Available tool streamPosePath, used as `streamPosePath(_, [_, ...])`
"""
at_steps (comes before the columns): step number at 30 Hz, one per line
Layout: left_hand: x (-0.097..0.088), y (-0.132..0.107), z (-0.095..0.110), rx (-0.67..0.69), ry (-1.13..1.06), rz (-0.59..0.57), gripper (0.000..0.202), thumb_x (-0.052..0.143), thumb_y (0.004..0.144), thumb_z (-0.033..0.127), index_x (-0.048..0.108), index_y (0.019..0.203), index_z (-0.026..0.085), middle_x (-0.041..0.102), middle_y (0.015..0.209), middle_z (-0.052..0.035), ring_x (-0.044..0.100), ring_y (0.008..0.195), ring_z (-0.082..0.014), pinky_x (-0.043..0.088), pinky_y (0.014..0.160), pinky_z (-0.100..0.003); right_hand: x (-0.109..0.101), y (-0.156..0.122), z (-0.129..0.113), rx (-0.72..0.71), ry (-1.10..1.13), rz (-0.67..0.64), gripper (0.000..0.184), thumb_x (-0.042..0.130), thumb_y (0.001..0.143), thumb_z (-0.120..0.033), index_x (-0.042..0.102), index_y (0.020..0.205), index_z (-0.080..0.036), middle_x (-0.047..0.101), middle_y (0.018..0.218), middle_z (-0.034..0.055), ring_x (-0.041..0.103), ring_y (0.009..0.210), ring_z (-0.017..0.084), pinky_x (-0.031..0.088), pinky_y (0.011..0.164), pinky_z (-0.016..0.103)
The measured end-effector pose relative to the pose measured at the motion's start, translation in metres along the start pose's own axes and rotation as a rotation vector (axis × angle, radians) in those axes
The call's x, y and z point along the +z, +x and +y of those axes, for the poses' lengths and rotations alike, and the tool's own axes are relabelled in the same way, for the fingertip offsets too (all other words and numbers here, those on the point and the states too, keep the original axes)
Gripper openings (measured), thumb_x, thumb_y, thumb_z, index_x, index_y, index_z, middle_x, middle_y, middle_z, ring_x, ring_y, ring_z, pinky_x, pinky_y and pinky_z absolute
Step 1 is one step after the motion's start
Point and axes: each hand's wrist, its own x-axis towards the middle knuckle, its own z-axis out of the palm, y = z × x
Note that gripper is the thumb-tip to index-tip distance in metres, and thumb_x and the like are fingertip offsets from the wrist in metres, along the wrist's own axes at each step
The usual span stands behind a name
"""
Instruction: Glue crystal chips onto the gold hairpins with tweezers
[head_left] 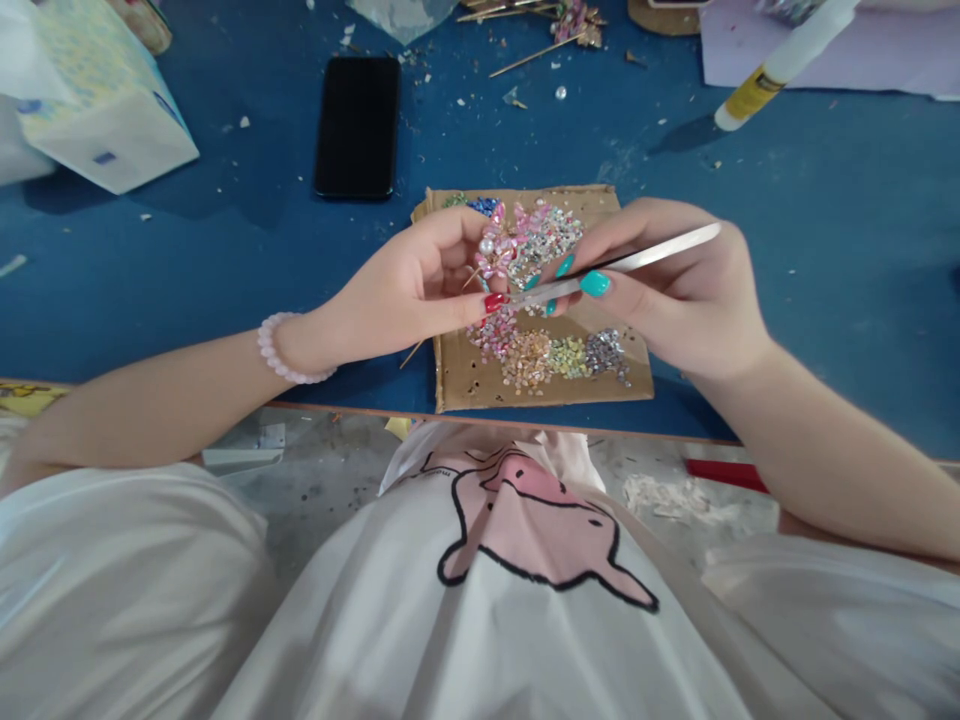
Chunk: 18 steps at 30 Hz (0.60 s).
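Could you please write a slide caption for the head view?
Left hand holding a pink ornament, right hand holding tweezers, above cardboard.

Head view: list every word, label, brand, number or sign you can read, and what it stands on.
No text reads clearly.
White shirt: small lettering, too small to read.
White bottle: print on its yellow label, too blurred.
Box: dark marks, too small.
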Motion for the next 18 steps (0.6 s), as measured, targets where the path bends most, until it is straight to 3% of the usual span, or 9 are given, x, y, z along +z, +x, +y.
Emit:
streamPosePath(5, [0.001, 0.0, 0.002, -0.018, -0.037, 0.014, 0.05, 0.074, 0.09, 0.047, 0.053, 0.12, 0.014, 0.066, 0.105, -0.0038, 0.069, 0.099, -0.0135, 0.062, 0.081, -0.028, 0.001, -0.001, -0.001, -0.009, 0.008, -0.02, 0.006, 0.072, 0.092, -0.022, 0.074, 0.097, -0.02, 0.075, 0.085, 0.0009, 0.071, 0.074, 0.01, 0.06, 0.072, 0.023])
streamPosePath(11, [0.003, 0.0, 0.008, -0.126, -0.047, 0.049, 0.049, 0.077, 0.086, 0.049, 0.055, 0.117, 0.018, 0.068, 0.105, -0.0059, 0.071, 0.1, -0.0187, 0.063, 0.09, -0.036, 0.001, -0.003, -0.003, 0.024, -0.063, 0.006, 0.007, 0.074, 0.091, -0.026, 0.073, 0.096, -0.021, 0.074, 0.087, 0.0006, 0.071, 0.077, 0.011, 0.059, 0.074, 0.023])
streamPosePath(18, [0.004, 0.0, 0.01, -0.135, -0.053, 0.051, 0.049, 0.078, 0.085, 0.046, 0.054, 0.115, 0.016, 0.068, 0.105, -0.0091, 0.07, 0.1, -0.021, 0.062, 0.089, -0.039, 0.001, -0.003, -0.002, 0.023, -0.054, 0.0, 0.008, 0.075, 0.091, -0.026, 0.074, 0.096, -0.02, 0.073, 0.087, -0.0001, 0.071, 0.079, 0.01, 0.059, 0.076, 0.021])
